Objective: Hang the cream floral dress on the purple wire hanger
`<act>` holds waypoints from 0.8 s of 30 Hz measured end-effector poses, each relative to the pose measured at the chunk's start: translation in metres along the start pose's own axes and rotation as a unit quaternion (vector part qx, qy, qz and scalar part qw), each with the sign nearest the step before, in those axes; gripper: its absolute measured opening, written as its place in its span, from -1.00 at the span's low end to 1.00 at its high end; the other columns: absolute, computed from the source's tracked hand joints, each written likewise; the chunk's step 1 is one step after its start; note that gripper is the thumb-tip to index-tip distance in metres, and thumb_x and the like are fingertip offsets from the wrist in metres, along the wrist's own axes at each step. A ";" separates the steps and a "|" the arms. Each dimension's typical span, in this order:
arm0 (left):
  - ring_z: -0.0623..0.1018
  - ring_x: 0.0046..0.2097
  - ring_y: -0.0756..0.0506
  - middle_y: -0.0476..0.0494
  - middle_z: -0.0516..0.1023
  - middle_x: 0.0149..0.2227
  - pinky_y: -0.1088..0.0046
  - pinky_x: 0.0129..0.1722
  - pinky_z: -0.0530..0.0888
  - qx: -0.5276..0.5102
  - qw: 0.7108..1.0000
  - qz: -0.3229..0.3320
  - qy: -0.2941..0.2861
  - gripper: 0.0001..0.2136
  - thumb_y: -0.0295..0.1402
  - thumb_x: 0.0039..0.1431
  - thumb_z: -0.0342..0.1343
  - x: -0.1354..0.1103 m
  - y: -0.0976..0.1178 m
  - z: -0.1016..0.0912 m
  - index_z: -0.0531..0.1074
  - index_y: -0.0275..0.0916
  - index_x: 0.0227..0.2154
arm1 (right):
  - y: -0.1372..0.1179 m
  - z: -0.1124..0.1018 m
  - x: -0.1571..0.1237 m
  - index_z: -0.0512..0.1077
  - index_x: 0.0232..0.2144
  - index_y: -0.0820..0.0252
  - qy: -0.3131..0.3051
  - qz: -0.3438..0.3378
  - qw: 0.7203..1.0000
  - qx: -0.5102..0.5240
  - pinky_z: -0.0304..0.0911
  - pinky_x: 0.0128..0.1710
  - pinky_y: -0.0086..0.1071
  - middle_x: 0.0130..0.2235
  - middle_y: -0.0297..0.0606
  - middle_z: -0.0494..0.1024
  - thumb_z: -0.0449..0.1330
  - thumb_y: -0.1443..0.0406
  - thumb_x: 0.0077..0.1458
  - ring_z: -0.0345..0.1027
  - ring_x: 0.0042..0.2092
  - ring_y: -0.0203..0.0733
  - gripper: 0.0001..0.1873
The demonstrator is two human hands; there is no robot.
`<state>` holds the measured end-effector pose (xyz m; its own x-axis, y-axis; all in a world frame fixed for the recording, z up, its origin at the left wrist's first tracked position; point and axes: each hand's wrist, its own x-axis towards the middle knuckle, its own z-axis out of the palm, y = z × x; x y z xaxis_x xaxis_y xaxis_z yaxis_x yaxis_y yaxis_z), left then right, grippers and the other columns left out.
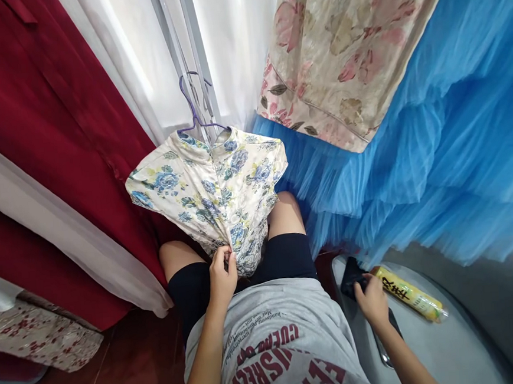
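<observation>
A white dress with blue flowers hangs by its neck from a purple hanger in front of my legs. My left hand is closed in a pinch on the dress's centre seam, low on the bodice, where the cloth bunches between my thighs. On the right, my right hand reaches down to a grey round-edged surface, its fingers closed on a small black item whose kind I cannot make out. Close beside that hand lies a yellow packet with dark lettering.
Under my right forearm a dark phone-like object partly shows. Dark red drapes hang at left. A pink floral garment and layered blue tulle crowd the right. White curtains hang behind; reddish tiles cover the floor.
</observation>
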<state>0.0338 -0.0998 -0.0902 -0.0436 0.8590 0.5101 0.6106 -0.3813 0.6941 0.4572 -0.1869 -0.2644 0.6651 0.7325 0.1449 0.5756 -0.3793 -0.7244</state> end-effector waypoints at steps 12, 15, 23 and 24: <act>0.51 -0.21 -0.10 -0.09 0.48 -0.27 0.43 -0.15 0.40 -0.021 1.000 -0.013 -0.009 -0.89 -0.29 0.39 0.00 0.000 0.001 0.000 0.36 -0.19 -0.19 | -0.194 0.041 -0.036 0.47 -0.20 0.14 -0.109 -0.233 0.946 0.199 0.32 0.07 -0.13 -0.13 -0.11 0.58 0.06 0.17 0.26 0.44 -0.01 0.01 -0.76; 0.49 -0.23 -0.09 -0.07 0.46 -0.29 0.43 -0.16 0.39 -0.024 0.999 -0.008 -0.020 -0.91 -0.31 0.40 -0.01 -0.001 0.008 0.004 0.34 -0.18 -0.21 | -0.280 0.032 -0.046 0.47 -0.18 0.12 -0.168 -0.301 0.881 0.323 0.32 -0.02 -0.17 -0.17 -0.16 0.57 0.09 0.17 0.34 0.45 -0.08 -0.04 -0.78; 0.48 -0.20 -0.12 -0.13 0.46 -0.27 0.39 -0.15 0.41 -0.045 0.998 0.020 -0.031 -0.93 -0.40 0.38 -0.05 -0.004 0.022 0.010 0.31 -0.19 -0.23 | -0.395 0.028 -0.038 0.38 -0.23 0.09 -0.367 -0.280 0.806 0.370 0.21 -0.41 -0.35 -0.48 -0.39 0.48 0.11 0.00 0.33 0.35 -0.46 -0.19 -0.69; 0.48 -0.21 -0.12 -0.13 0.45 -0.28 0.39 -0.16 0.40 -0.044 0.998 0.020 -0.033 -0.93 -0.40 0.38 -0.05 -0.004 0.023 0.010 0.31 -0.19 -0.24 | -0.402 0.028 -0.034 0.37 -0.22 0.09 -0.355 -0.285 0.814 0.362 0.19 -0.42 -0.36 -0.49 -0.41 0.47 0.11 -0.01 0.33 0.34 -0.47 -0.19 -0.69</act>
<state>0.0562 -0.1085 -0.0810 0.0340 0.8618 0.5062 0.5396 -0.4421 0.7165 0.1898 -0.0429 0.0027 -0.2017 0.9124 0.3561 0.0922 0.3797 -0.9205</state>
